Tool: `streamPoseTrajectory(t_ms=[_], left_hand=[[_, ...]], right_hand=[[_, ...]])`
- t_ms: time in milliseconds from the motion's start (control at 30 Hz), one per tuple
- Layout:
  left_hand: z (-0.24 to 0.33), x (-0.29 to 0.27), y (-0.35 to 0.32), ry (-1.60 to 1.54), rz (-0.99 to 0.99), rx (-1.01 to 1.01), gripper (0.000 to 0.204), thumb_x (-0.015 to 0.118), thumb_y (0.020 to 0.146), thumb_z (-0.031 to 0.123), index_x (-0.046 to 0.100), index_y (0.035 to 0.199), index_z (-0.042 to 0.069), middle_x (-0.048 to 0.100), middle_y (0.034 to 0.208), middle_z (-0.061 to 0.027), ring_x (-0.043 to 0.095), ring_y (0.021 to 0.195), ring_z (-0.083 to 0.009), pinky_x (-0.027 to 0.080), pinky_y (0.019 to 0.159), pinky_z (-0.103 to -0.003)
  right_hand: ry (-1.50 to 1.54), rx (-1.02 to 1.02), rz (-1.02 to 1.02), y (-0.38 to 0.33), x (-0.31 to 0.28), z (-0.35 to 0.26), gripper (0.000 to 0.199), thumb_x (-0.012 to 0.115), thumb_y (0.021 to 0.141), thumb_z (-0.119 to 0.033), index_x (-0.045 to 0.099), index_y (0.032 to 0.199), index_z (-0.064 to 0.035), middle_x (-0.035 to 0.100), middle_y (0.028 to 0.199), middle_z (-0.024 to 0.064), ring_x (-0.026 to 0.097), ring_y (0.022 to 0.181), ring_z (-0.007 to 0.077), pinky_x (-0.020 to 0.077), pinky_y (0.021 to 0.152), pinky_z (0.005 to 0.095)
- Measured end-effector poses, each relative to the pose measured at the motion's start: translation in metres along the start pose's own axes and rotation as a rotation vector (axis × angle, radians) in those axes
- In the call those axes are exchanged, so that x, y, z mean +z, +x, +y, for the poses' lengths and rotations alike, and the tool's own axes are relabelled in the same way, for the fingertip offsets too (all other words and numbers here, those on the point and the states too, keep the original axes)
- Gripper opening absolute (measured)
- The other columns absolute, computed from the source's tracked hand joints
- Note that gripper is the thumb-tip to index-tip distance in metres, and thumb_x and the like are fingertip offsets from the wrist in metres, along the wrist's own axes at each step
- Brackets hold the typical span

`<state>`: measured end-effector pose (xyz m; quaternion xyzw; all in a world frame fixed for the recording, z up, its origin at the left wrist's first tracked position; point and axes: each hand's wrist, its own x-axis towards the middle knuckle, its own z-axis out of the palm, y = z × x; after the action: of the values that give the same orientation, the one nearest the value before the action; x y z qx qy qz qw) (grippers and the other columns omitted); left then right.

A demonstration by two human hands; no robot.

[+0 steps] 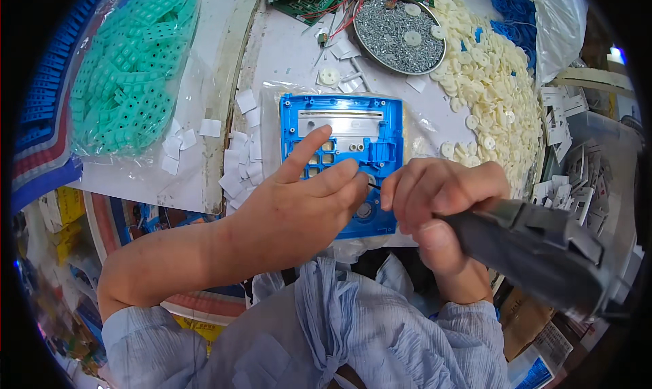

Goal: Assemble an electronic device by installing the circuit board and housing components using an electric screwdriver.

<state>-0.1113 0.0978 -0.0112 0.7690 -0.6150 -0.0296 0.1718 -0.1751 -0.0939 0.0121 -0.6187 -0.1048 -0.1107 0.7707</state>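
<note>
A blue plastic housing [390, 124] lies open side up in front of me, with a silver strip [339, 122], screw posts and square openings inside. My left hand [299, 199] rests over its left and middle part. One outer finger is stretched out across the housing, while the fingers nearer the right are pinched together; what they hold, if anything, is hidden. In my right hand [441, 199] is a dark power screwdriver [530, 246], gripped near its front end and tilted in from the lower right. Its thin bit [373, 184] points at the housing beside my left fingertips.
A round metal dish of small screws [397, 39] stands beyond the housing, near green circuit boards [309, 2] with red wires. Cream plastic discs [499, 103] are heaped to the right. At the left lie a bag of mint-green keypads [136, 69] and scattered white squares [238, 165].
</note>
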Motion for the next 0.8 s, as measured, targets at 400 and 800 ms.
streamPoseTrajectory(t_ms=[400,800], left_hand=[[-0.006,0.000,0.003,0.014,0.004,0.096,0.019,0.062,0.080,0.014,0.071,0.095,0.007,0.061,0.097,-0.0021,0.057,0.108,-0.0189,0.025,0.121,-0.055],[-0.054,-0.043,-0.056,-0.097,0.502,-0.628,0.017,0.072,0.081,0.007,0.071,0.098,0.003,0.068,0.092,-0.0118,0.064,0.086,-0.0315,0.049,0.078,-0.040]], right_hand=[[-0.112,-0.074,-0.112,0.002,-0.005,0.006,0.025,0.071,0.090,-0.011,0.050,0.103,-0.0079,0.054,0.062,0.0039,0.054,0.053,0.0183,0.0523,0.058,0.0382],[-0.520,-0.267,0.283,0.036,-0.090,-0.084,0.071,0.060,0.092,-0.014,0.028,0.152,0.0084,0.060,0.113,0.0199,0.060,0.106,0.0279,0.0422,0.107,0.0506]])
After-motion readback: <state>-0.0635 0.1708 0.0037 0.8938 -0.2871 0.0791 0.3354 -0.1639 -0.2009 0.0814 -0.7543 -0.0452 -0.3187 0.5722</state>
